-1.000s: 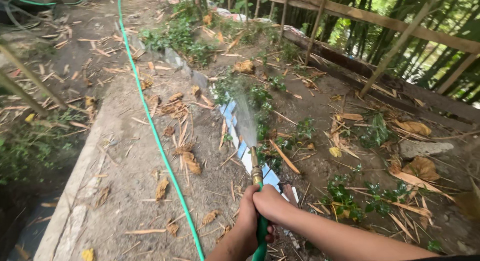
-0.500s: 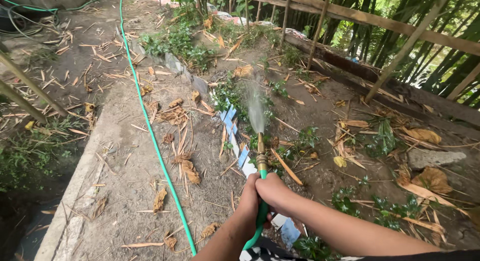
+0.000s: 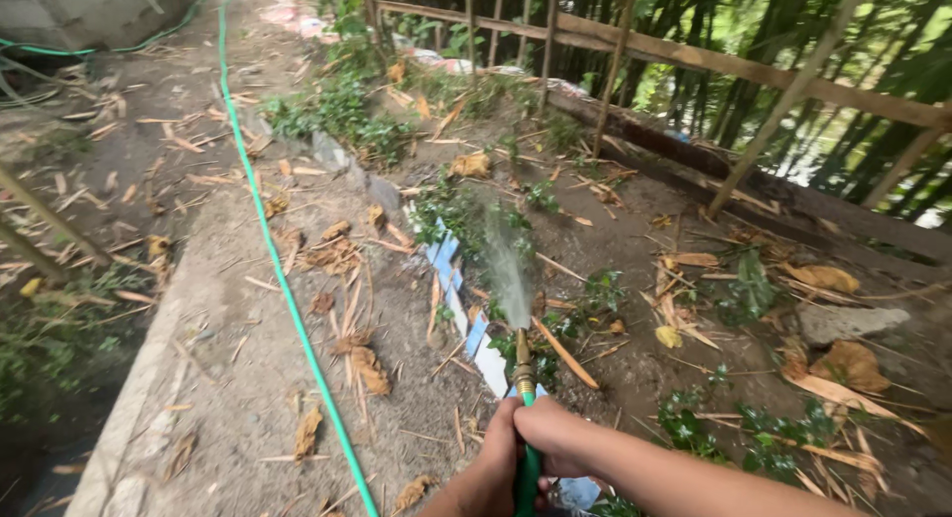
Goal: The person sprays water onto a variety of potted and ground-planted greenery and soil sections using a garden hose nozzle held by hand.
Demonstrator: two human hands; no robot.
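Note:
Both my hands grip a green garden hose near its end at the bottom centre. My left hand wraps it from the left and my right hand covers it from the right. A brass nozzle sticks out past my fingers and points away from me. A fan of water spray leaves it and falls on small green plants in a dirt bed.
The rest of the green hose runs along a concrete path at left, littered with dry leaves. Blue and white tiles edge the bed. A stone lies at right. A bamboo fence closes the back.
My hands and the nozzle have dropped lower in view as the camera tipped up. The spray keeps falling on the same plants, swung slightly left.

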